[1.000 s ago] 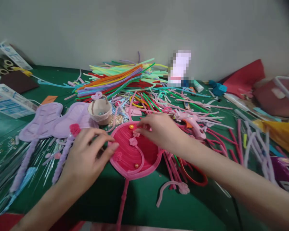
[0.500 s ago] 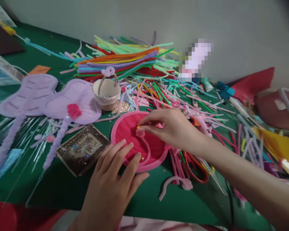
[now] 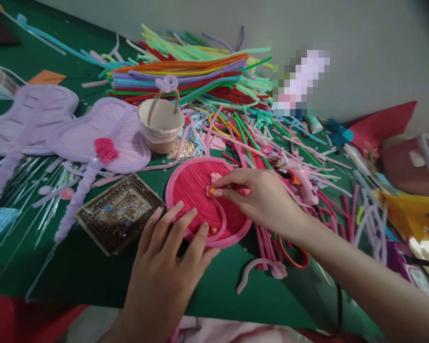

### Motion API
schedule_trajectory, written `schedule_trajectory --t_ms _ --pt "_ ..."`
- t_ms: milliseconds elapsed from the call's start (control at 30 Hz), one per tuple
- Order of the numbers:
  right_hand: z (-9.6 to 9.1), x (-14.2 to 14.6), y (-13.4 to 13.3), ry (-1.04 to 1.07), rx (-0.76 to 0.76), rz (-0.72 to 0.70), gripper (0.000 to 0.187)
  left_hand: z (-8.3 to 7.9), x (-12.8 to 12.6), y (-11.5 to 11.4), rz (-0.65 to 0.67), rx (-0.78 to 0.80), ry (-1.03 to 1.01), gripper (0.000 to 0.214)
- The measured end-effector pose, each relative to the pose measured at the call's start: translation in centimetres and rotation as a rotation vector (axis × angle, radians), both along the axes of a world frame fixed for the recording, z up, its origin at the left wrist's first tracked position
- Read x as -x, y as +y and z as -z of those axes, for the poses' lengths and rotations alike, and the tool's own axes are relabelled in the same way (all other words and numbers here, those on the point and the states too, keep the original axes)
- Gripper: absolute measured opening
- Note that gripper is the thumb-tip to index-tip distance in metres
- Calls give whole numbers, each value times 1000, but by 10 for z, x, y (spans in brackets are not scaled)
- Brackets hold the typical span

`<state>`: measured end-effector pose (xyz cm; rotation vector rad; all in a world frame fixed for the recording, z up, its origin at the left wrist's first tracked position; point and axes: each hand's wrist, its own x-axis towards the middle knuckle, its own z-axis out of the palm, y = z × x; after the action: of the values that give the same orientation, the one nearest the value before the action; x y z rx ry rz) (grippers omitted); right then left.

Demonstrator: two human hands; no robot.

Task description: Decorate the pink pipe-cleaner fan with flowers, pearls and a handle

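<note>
A round pink fan-like disc (image 3: pixel 189 178) with a lighter fuzzy rim lies flat on the green table. On it is a curved pink pipe-cleaner stem (image 3: pixel 222 214) with a small pink flower (image 3: pixel 215 177) at its upper end. My right hand (image 3: pixel 268 195) pinches a gold bead (image 3: pixel 212 191) between thumb and finger, against the flower. Another gold bead (image 3: pixel 213 229) sits near the stem's lower end. My left hand (image 3: pixel 171 257) is open, fingers spread, its fingertips resting on the disc's lower left edge.
A cardboard tray of beads (image 3: pixel 121 212) stands left of the disc, beside lilac fans (image 3: pixel 103 124). Behind are a small basket (image 3: pixel 160 126) and a heap of coloured pipe cleaners (image 3: pixel 178 71). A pink glue gun (image 3: pixel 303 186) and red-handled scissors (image 3: pixel 296 259) lie at right.
The whole view has shifted a little. My right hand still pinches the gold bead, and more of the flower now shows above it. My left hand stays on the disc's edge.
</note>
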<state>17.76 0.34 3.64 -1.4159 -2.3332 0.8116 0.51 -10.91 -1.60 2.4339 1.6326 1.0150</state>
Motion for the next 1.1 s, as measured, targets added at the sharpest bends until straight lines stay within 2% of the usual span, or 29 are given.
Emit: schedule_trajectory --t_ms 500,700,1100 --pt "4 6 -1 -77 -100 -25 19 2 -1 0 -16 -5 5 18" --pt "4 9 -1 -49 -70 -4 25 1 0 0 -18 2 5 17" --pt "4 9 2 -18 -15 21 23 0 1 0 -13 1 11 17"
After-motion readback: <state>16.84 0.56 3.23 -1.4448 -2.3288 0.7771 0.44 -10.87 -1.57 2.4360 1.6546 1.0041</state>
